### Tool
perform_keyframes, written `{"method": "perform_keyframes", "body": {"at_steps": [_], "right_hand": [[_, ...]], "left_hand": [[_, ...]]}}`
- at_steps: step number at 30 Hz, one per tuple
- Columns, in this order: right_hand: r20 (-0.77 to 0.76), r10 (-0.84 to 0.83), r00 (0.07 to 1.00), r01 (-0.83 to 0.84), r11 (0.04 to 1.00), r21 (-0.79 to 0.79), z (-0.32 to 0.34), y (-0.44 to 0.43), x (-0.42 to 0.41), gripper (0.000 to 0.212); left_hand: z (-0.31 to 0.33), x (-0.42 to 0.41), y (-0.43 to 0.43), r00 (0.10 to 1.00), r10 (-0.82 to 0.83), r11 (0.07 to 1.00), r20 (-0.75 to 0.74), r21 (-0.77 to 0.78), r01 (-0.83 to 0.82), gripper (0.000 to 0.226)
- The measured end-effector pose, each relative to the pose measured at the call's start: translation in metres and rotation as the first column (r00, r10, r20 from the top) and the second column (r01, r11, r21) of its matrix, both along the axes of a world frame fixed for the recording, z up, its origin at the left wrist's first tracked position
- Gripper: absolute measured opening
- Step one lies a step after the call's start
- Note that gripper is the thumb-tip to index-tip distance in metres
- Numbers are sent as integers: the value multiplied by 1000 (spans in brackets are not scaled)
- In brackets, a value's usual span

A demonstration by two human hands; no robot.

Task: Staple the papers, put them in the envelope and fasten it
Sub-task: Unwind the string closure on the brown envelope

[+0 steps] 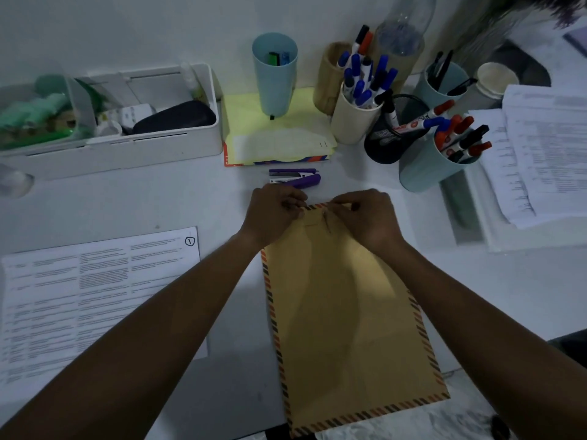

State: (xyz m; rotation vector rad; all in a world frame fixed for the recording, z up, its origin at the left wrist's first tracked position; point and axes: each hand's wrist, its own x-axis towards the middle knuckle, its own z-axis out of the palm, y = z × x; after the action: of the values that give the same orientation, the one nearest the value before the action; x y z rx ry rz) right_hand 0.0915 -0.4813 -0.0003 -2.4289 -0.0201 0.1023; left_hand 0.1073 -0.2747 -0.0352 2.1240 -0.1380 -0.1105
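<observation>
— Lying flat on the white bench (222, 201), is that the envelope (343, 312)?
— Yes, lengthwise between both outstretched forearms. The left hand (273, 214) and right hand (368, 217) meet at its far edge, fingers curled, pinching the flap there.
— And the stapler (295, 179)?
— Just beyond the knuckles, on the bench, untouched.

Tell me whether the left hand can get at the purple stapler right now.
Probably yes: the stapler lies just beyond the left hand on bare table, nothing between them, though its fingers must first release the envelope.
</observation>
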Motion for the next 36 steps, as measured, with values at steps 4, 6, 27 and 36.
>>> {"method": "perform_keyframes", "body": {"at_steps": [4,6,27,36], "right_hand": [[3,-119,993,118,993,25,-3,-18,10,10],[-25,-179,984,180,981,71,-4,-26,16,13],[-202,193,960,-140,958,251,21,27,3,8],[-235,-136,962,211,919,332,17,-45,-24,16]], "left_hand": [[1,0,-1,1000,4,1000,-8,-1,-4,22],[1,0,-2,1000,2,1000,-11,1,-2,23],[2,3,2,997,-50,994,61,101,44,19],[8,3,1,998,-24,999,-59,21,26,24]]}}
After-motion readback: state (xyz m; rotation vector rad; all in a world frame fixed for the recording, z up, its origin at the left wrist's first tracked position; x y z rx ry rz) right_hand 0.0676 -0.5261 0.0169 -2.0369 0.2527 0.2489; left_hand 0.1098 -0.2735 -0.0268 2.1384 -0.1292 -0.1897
